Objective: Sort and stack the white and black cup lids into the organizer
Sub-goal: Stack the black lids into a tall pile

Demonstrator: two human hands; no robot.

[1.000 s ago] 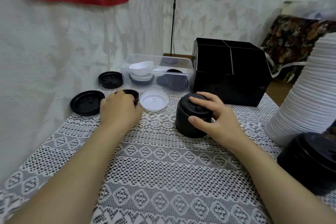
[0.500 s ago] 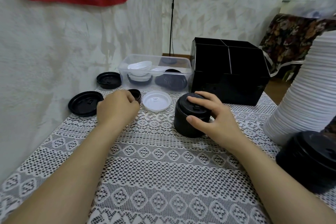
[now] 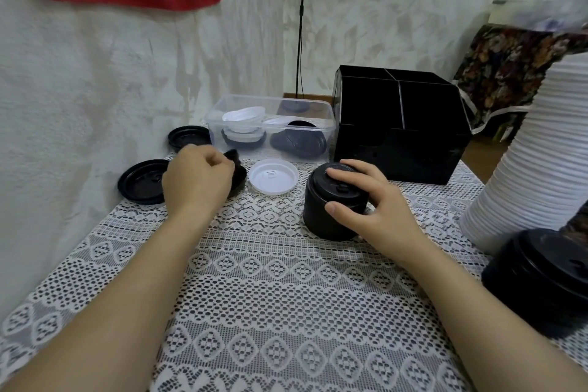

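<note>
Head view: both hands are on black lids, far half of the lace-covered table (image 3: 270, 296).
Left hand (image 3: 197, 181) has its fingers curled round a small round black plastic lid (image 3: 238, 172) near the far-left corner, between a larger flat black lid (image 3: 140, 183) and a round white plastic lid (image 3: 273, 176) lying flat. Right hand (image 3: 366, 200) wraps a short stack of black plastic lids (image 3: 329, 219), thumb on its side, fingers over the top. Just behind that stack stands the black divided organizer (image 3: 401, 130) at the far edge, beside a clear plastic tub (image 3: 270, 130) holding mixed lids. Another black lid (image 3: 187, 137) sits left of the tub. A tall white lid stack (image 3: 521, 153) and a black lid stack (image 3: 537, 280) stand at the right edge.
</note>
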